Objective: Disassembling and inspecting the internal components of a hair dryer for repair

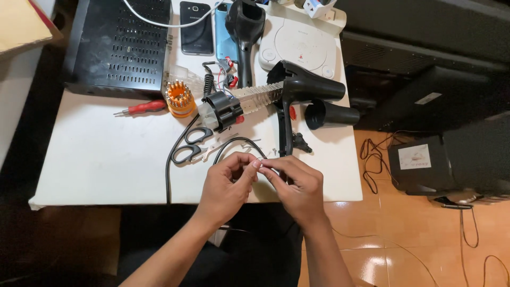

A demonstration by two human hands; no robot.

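White table (pixel 95 159) carries a dismantled black hair dryer (pixel 303 90) at upper centre. Low in the frame, left hand (pixel 226 183) and right hand (pixel 295 183) meet, fingertips pinched on a tiny pale part (pixel 260 160), lifted close for fine work; scissors (pixel 188 144) lie nearby.

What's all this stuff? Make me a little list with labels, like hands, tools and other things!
left hand: pinches a tiny pale part, too small to tell what
right hand: fingers meet the left hand's at that part
table: white
hair dryer shell: black, opened up, beyond the hands
motor: black, out of the shell, joined to the pale heating coil
nozzle: black, lying beside the shell
scissors: black handles, left of the hands
screwdriver: red handle
bit holder: orange
phone: dark, at the far edge
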